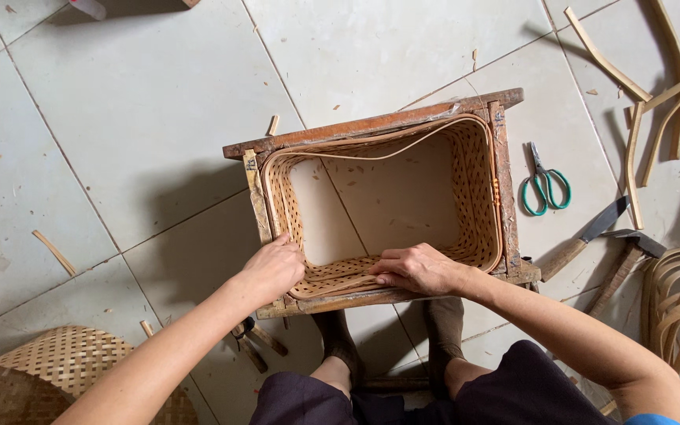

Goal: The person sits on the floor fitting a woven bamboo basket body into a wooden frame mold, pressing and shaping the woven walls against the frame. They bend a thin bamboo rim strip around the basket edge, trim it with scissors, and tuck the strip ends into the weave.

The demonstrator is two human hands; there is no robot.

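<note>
Hands on a woven bamboo basket (474, 197) set in a wooden frame (371, 126).
Left hand (273, 267) gripped the near rim corner; right hand (419, 269) lay flat, fingers extended, fingertips partly hidden.

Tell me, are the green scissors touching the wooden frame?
Apart. The head view shows the green scissors lying on the tiled floor, with a bare strip of tile between them and the wooden frame.
</note>
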